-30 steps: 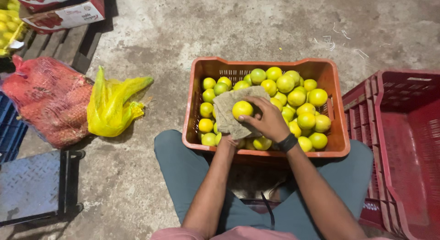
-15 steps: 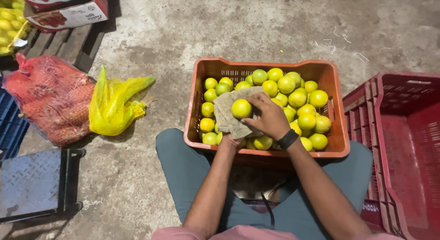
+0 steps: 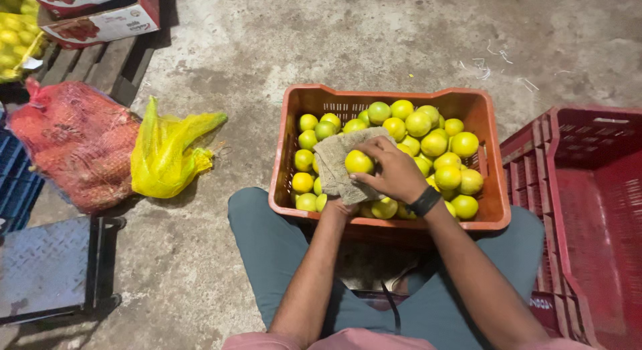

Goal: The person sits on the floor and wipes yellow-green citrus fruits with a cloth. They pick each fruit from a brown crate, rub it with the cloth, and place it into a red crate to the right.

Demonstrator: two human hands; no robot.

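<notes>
Head view: right hand [image 3: 396, 171] presses lime [image 3: 358, 161] into cloth [image 3: 334, 164].

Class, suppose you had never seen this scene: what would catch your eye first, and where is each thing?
First, the orange crate heaped with yellow-green citrus fruit, on the floor before the seated person. Over it, the right hand presses one fruit against a grey cloth held from below by the left hand. An empty red crate stands on the right; red and yellow mesh sacks lie left.
</notes>
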